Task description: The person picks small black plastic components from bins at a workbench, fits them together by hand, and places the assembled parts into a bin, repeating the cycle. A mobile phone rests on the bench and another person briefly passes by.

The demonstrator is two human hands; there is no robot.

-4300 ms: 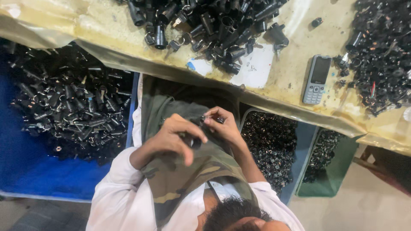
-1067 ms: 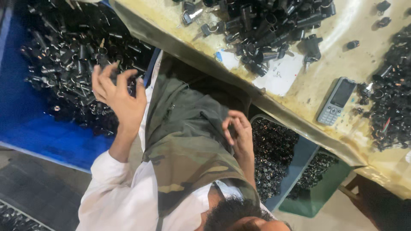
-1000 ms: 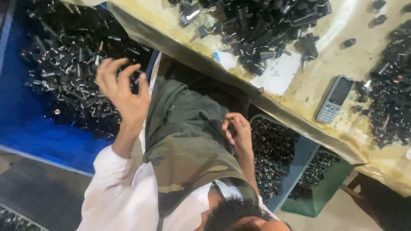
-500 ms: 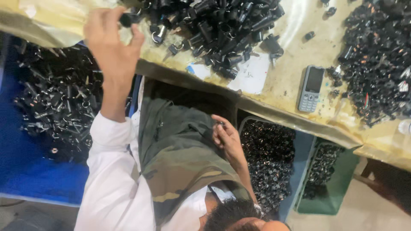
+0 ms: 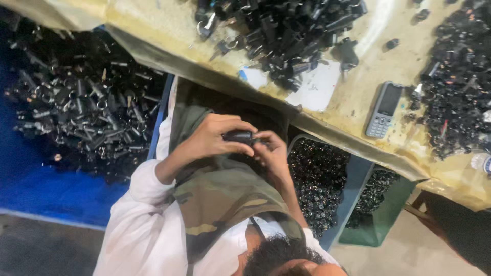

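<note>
**Both hands closed on one small black part, over the lap**

- Step in hand, as judged: working a small black part point(image 5: 238, 136) between the two hands, seemingly fitting or pressing it together. Its detail was too small to make out.
- Left hand point(image 5: 215, 137): fingers curled over the part from above, thumb beneath, closed on it.
- Right hand point(image 5: 271, 152): fingertips pinched against the part's right end, palm partly hidden, also closed on it.
- The part sat right between the two hands, touching both, held above the camouflage apron point(image 5: 225, 197) and below the edge of the surface point(image 5: 153, 36).
- Next move, as judged: called for a firm pinch from both sides and a steady hold, the part being small and nothing but the lap under it.
- Left of the hands: blue bin point(image 5: 46, 189) holding black tubular pieces point(image 5: 82, 112), well apart.
- Right of the hands, near: a bin of fine black pieces point(image 5: 319, 179); beyond it a green bin point(image 5: 381, 230).
- Ahead of the hands on the surface: a heap of black parts point(image 5: 286, 30), a white sheet point(image 5: 317, 91), a grey keypad phone point(image 5: 383, 110).
</note>
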